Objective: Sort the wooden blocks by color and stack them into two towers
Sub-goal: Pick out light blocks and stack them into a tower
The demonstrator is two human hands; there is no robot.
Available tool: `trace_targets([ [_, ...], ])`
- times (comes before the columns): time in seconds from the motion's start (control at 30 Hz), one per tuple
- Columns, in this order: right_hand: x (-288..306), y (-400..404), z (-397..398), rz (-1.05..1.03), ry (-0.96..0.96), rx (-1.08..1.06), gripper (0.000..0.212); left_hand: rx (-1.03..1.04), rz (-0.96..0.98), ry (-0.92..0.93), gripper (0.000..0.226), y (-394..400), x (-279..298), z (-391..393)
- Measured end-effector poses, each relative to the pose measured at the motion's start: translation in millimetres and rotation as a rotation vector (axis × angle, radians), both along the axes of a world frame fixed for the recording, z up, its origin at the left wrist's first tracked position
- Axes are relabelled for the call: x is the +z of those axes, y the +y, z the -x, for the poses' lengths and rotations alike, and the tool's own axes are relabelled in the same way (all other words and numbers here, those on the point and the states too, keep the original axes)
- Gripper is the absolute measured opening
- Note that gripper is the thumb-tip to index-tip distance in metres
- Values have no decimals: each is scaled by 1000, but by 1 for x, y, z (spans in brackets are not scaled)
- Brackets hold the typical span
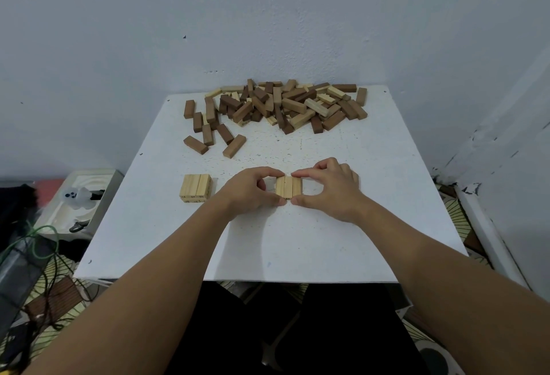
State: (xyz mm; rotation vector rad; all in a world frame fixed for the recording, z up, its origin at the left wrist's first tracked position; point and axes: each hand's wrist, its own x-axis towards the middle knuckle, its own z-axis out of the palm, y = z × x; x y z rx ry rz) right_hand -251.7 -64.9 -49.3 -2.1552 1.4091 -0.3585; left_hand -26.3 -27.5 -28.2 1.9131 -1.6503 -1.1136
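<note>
— Saw three pale wooden blocks (288, 186) side by side, flat on the white, speckled worktop (297, 243). Long, smooth, square at the ends.
— Pinched by the left hand (253, 191) and the right hand (330, 190), thumb and finger curled at both ends.
— Left of that, a low pale stack (195, 187). Far back, a mixed heap (276, 105) of pale and dark brown blocks.

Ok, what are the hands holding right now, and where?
Both hands, left and right, pinch one row of three light blocks by its near and far ends.
</note>
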Motion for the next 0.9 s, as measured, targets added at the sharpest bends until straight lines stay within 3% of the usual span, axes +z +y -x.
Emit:
trace_targets([
  [0.63, -4, 4, -3, 62, -4, -21, 58, -41, 21, -63, 54, 2, 3, 2],
  [0.77, -6, 4, -3, 51, 8, -53, 80, -18, 3, -35, 67, 4, 5, 2],
  [0.9, -9, 5, -3, 91, -12, -89, 66, -18, -76, 17, 82, 2, 15, -6],
])
